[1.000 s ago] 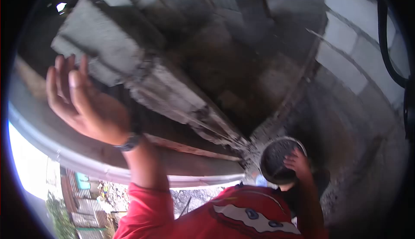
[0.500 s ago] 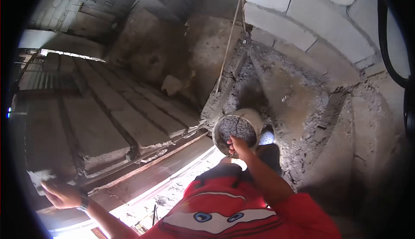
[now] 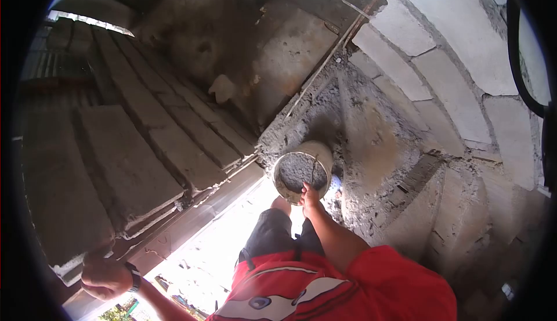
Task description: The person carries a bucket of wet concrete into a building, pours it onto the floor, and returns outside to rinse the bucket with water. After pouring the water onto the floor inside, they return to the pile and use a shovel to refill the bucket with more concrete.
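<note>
My right hand is closed on the wire handle of a round bucket. Wet grey mortar fills much of the bucket, which hangs in front of my legs with its mouth tipped toward me. Its handle runs up across the mortar. At the lower left, my left hand, with a dark band on the wrist, is curled against the end of a concrete block wall. Shadow darkens its fingers there.
Rough mortar-spattered concrete lies right of the bucket, below another block wall. A thin stick slants beyond the bucket. A stone sits on the dim floor ahead. Bright ground shows far below, beside the ledge.
My view has turned and shifted, so the bucket, still in my right hand, appears slightly lower and left. My left hand has gone from stretched fingers to curled at the wall's end.
</note>
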A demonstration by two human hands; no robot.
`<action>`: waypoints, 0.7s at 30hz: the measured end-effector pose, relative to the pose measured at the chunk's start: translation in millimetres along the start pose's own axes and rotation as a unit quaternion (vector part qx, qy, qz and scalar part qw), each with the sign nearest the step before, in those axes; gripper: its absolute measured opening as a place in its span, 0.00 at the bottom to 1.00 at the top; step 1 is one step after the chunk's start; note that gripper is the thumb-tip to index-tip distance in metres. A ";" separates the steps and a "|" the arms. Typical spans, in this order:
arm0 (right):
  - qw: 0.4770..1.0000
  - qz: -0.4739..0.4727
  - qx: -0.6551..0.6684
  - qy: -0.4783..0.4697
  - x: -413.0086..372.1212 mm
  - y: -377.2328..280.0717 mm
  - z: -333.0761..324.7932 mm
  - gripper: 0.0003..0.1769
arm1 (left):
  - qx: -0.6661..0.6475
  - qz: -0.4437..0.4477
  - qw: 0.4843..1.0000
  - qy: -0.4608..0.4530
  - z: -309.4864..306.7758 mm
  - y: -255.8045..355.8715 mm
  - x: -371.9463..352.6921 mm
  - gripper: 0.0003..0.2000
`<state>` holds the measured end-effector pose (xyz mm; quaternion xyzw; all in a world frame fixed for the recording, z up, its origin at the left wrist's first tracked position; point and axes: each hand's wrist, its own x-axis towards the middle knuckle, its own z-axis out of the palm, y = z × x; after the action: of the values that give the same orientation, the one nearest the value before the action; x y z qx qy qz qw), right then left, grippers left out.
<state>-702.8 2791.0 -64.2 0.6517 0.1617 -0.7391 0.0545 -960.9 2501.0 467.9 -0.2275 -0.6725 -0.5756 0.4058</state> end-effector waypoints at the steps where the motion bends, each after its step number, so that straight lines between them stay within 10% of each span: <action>1: 1.000 -0.001 -0.005 0.007 -4.6 0.1 -1.6 0.19 | 0.009 -0.018 1.000 -0.014 -4.2 0.6 0.9 0.16; 3: 1.000 0.007 -0.009 0.007 -7.7 -10.0 8.0 0.18 | 0.081 0.060 0.995 0.009 3.3 1.1 -10.1 0.16; 6: 0.994 -0.010 -0.065 0.085 -8.8 -21.9 26.6 0.14 | -0.190 0.106 0.975 0.038 42.7 0.9 -8.5 0.17; 7: 0.990 -0.006 -0.083 0.113 -5.1 -24.1 29.7 0.12 | 0.102 0.176 0.979 -0.014 47.8 -0.5 -8.1 0.19; 12: 0.982 -0.020 -0.082 0.168 -13.7 -74.4 33.7 0.08 | 0.420 0.237 0.876 0.007 8.0 -6.1 -15.7 0.14; 21: 0.994 -0.034 -0.086 0.061 -170.4 -174.9 -15.0 0.14 | 0.175 0.156 0.972 -0.007 36.0 2.5 -14.8 0.19</action>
<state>-714.9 2938.2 130.8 0.6829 0.2499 -0.6823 0.0756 -960.8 2538.5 457.0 -0.2592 -0.7216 -0.3768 0.5197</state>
